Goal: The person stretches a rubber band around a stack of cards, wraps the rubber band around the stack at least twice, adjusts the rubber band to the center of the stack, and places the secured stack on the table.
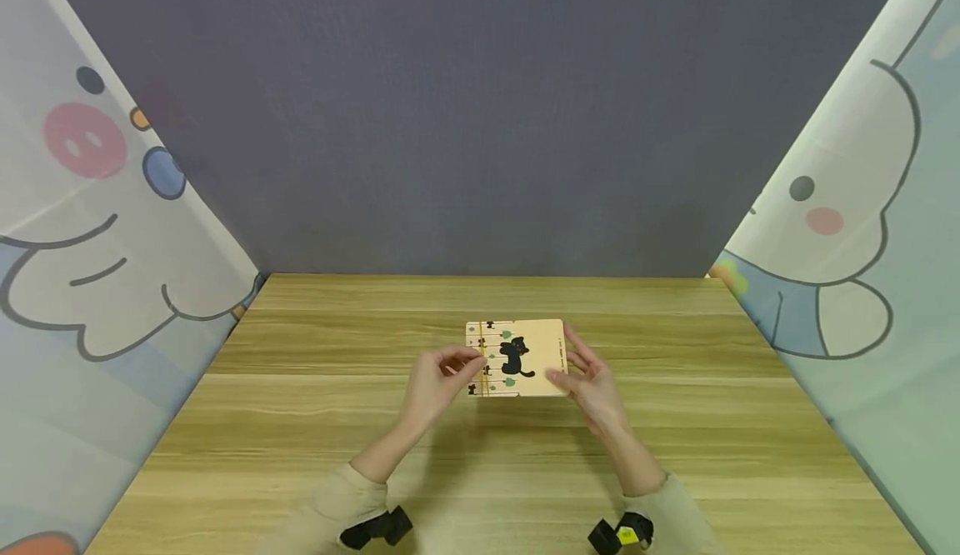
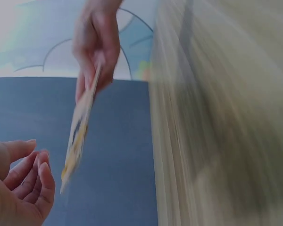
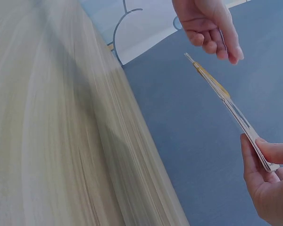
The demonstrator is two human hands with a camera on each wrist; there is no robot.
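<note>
A thin cream booklet (image 1: 542, 340) with a black cat on its cover is held up above the table, its layered edge showing in the right wrist view. Around its left part runs a yellow elastic band (image 3: 211, 79). My right hand (image 1: 596, 390) grips the booklet's right end, thumb on the cover and fingers behind. Beside the banded end is my left hand (image 1: 442, 380), overlapping the cover in the head view. In the left wrist view, this hand (image 2: 23, 181) has loosely bent fingers with nothing between them, a gap away from the booklet (image 2: 80, 125).
Below the hands lies a wood-grain table (image 1: 315, 355). A dark grey panel (image 1: 480, 122) rises at its back edge. Cartoon-printed sheets (image 1: 847, 163) hang on both sides. Black straps with small blocks (image 1: 375, 528) sit on both sleeves.
</note>
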